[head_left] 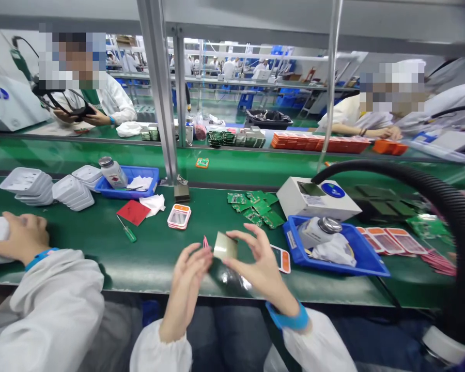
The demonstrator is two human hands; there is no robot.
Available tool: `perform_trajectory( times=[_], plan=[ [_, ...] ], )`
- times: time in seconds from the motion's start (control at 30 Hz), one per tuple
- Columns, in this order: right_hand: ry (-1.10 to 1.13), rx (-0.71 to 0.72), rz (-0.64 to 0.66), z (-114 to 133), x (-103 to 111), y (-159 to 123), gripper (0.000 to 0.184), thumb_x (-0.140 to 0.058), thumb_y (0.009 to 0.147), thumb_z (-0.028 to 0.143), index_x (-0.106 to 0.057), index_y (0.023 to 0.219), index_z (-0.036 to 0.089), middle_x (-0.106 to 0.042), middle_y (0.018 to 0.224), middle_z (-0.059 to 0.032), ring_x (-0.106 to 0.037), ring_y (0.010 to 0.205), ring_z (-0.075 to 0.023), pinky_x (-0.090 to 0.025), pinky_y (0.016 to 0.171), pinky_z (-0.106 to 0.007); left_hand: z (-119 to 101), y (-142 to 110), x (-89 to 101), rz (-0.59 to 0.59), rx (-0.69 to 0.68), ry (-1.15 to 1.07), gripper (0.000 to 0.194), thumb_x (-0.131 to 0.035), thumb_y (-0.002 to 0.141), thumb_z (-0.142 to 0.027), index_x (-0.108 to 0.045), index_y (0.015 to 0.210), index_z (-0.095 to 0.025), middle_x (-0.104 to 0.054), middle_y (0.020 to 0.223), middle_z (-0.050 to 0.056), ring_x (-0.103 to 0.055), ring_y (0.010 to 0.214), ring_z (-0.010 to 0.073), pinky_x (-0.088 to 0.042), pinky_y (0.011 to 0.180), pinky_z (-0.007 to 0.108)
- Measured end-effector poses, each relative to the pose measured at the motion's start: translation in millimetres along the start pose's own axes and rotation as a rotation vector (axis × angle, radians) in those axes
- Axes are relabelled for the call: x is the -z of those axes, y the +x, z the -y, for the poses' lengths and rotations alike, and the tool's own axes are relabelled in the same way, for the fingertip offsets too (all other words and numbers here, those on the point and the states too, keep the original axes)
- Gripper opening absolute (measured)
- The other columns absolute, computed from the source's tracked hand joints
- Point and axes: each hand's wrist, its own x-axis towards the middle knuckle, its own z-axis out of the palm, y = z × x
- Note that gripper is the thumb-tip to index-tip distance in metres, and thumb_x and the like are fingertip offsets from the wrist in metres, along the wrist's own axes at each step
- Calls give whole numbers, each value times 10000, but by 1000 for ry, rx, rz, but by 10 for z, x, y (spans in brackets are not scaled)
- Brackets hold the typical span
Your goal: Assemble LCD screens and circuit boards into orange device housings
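Observation:
Between the thumb and fingers of my right hand (258,261), a thin, square, greyish display panel (225,246) is held by its edge, tilted above the bench. My left hand (189,276) is just left of it, fingers close together, with a short bunch of pink-red wires (205,242) sticking up at the fingertips. Partly behind my right hand lies a white-and-orange frame (283,259). Further forward sit a small stack of similar frames (179,216) and a loose pile of green circuit boards (258,204).
A blue tray (372,267) with a bottle stands right, beside a white box (294,199) and black hose (430,206). Left are a screwdriver (127,230), red square (133,212), another blue tray (151,173) and white housings (72,192). A co-worker's hand (27,235) grips a white part.

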Motion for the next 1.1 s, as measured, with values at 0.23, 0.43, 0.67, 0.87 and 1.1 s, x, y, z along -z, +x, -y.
perform_trajectory(
  times=[0.23, 0.43, 0.67, 0.87, 1.1],
  plan=[
    [85, 390, 174, 608, 628, -663, 747, -710, 794, 153, -275, 1394, 249, -654, 1179, -37, -589, 1155, -193, -275, 1166, -420, -323, -264, -116, 947, 534, -615, 612, -728, 731, -458, -585, 1234, -141, -656, 1149, 165, -639, 1044, 289, -473, 925, 396],
    [84, 376, 170, 605, 723, -712, 687, -726, 787, 160, -347, 1358, 222, -656, 1170, -58, -624, 1095, -210, -281, 1159, -473, -202, -279, -198, 1029, 663, -520, 724, -820, 571, -527, -654, 1126, -92, -681, 981, 154, -655, 902, 244, -489, 848, 350],
    [42, 373, -246, 682, 695, -683, 426, -485, 892, 59, -504, 1185, 367, -699, 743, 84, -651, 667, -157, -328, 1127, -500, -331, -332, -269, 848, 669, -391, 680, -846, 500, -542, -691, 991, -99, -667, 860, 93, -625, 793, 160, -459, 706, 228],
    [-224, 567, -38, 752, 702, -500, 278, -425, 921, 73, -524, 762, 279, -708, 692, 151, -578, 470, -78, -216, 1129, -263, -218, -463, -244, 713, 612, -452, 572, -881, 553, -324, -635, 1063, -238, -680, 974, 38, -650, 836, 149, -469, 702, 238],
    [-225, 509, -70, 779, 687, -484, 287, -451, 921, 86, -447, 697, 266, -710, 657, 168, -563, 427, -98, -247, 1097, -320, -229, -466, -248, 678, 630, -421, 580, -893, 521, -336, -631, 1022, -207, -678, 951, 53, -642, 805, 144, -477, 682, 243]
  ],
)
